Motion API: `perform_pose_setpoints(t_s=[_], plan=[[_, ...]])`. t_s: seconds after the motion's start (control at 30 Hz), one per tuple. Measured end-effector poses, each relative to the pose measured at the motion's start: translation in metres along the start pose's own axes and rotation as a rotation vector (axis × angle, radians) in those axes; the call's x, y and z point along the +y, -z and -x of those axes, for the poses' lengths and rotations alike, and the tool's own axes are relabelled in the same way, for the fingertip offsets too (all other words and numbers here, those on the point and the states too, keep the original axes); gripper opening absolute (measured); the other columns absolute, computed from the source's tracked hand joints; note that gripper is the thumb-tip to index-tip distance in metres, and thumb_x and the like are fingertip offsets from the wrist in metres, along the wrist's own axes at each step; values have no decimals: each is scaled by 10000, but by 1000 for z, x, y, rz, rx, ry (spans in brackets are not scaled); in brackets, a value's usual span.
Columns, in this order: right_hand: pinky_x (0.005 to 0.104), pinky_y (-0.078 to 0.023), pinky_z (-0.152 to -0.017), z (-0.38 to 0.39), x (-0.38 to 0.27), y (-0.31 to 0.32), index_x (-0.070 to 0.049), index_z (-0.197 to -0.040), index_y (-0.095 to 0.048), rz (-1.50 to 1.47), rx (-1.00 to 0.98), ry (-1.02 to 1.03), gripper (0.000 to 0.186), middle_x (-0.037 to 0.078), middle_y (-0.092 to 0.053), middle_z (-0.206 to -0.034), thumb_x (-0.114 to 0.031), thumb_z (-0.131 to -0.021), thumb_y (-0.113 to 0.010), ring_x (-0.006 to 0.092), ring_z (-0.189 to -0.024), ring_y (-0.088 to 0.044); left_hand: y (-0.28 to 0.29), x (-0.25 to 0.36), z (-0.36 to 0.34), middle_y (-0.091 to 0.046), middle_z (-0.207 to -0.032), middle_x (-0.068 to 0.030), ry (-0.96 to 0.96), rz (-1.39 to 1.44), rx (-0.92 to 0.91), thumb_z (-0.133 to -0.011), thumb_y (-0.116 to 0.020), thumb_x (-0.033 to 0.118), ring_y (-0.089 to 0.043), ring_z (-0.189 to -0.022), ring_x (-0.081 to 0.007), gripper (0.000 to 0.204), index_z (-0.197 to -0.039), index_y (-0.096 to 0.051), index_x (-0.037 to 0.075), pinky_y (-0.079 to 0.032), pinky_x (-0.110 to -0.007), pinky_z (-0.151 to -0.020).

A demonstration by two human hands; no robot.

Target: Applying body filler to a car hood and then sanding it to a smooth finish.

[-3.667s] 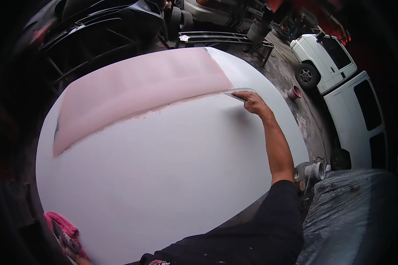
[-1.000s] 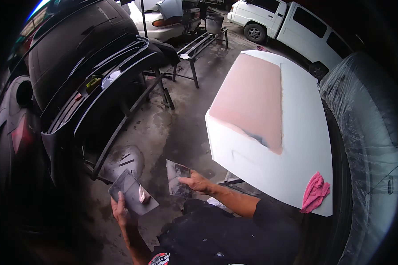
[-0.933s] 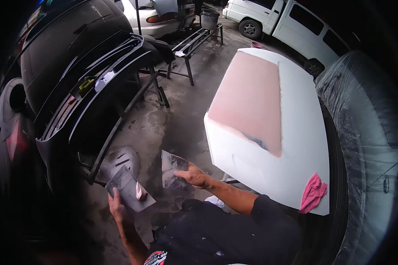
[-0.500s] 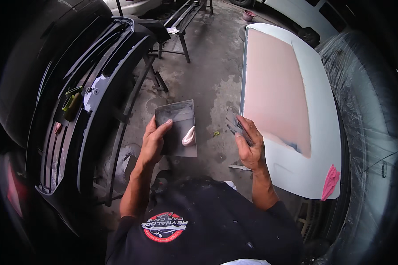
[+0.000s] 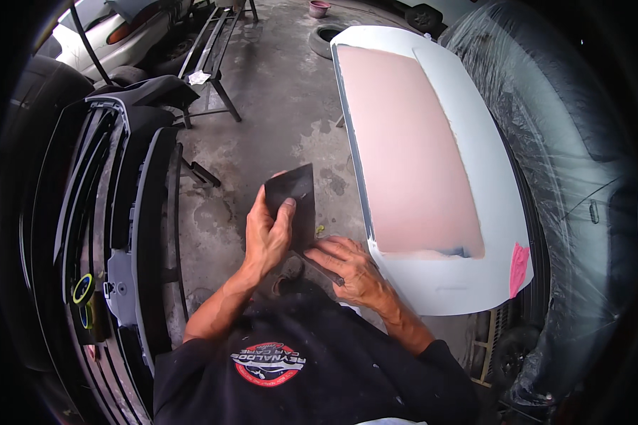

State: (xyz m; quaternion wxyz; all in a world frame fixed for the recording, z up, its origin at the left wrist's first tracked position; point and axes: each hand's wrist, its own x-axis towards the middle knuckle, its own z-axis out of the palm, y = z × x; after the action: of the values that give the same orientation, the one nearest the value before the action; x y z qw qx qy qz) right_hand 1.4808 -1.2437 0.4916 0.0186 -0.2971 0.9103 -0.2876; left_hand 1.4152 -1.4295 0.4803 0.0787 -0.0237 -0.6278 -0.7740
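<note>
My left hand (image 5: 266, 234) grips a dark, flat rectangular mixing board (image 5: 298, 198), thumb on its face and fingers behind. The board is steeply tilted, so little of its face shows. Close to its lower edge is my right hand (image 5: 358, 273), closed on a thin flat spreader (image 5: 326, 270), mostly covered by the fingers. Whether spreader and board touch, I cannot tell. To the right lies a white car panel (image 5: 493, 163) with a large smooth pinkish filler patch (image 5: 411, 156). A dark bluish smear marks the patch's near edge.
A pink cloth (image 5: 519, 269) rests on the panel's near right corner. Plastic sheeting (image 5: 546, 142) covers a car beyond it. Dark bumpers (image 5: 145, 212) stand at left, with a yellow-green item (image 5: 84, 301) on them. Farther off are a metal stand (image 5: 223, 99), a tyre (image 5: 322, 42) and a reddish tub (image 5: 319, 9).
The view has swung right. My right hand has come in to the board's lower edge. The board has tilted, and the pale pink dollop on its face no longer shows.
</note>
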Motion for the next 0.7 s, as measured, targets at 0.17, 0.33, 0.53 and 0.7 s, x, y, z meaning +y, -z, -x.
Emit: perform_pose_setpoints(t_s=[0.17, 0.33, 0.53, 0.7], plan=[[420, -427, -1011, -37, 44, 16, -21, -1302, -489, -994, 120, -490, 458, 132, -587, -1200, -24, -851, -562, 292, -1082, -595, 22, 0, -102, -598, -1005, -8, -75, 294, 170, -918, -601, 96, -555, -889, -76, 242, -1151, -554, 47, -437, -233, -820], [500, -407, -1039, -85, 124, 70, -52, -1396, -361, -1642, 762, -294, 698, 157, -533, -1245, 29, -735, -567, 330, -1173, -530, 71, -97, -162, -596, -1022, -9, 173, 194, 180, -916, -565, 82, -534, -921, -76, 255, -1161, -544, 16, -420, -237, -848], [403, -442, -986, -194, 204, 144, -17, -1349, -442, -1014, 613, -464, 632, 155, -575, -1183, 31, -721, -489, 275, -1073, -573, 67, -209, -199, -610, -989, -30, 607, 159, 227, -897, -544, 62, -538, -874, -105, 254, -1146, -544, 10, -439, -269, -813], [343, -486, -868, -338, 321, 197, -93, -1293, -569, 44, -43, -622, 628, 167, -665, -1105, 65, -704, -420, 278, -940, -650, 57, -239, -281, -618, -962, -27, 636, 99, 65, -922, -548, 83, -535, -835, -97, 260, -1165, -525, -8, -442, -259, -790]])
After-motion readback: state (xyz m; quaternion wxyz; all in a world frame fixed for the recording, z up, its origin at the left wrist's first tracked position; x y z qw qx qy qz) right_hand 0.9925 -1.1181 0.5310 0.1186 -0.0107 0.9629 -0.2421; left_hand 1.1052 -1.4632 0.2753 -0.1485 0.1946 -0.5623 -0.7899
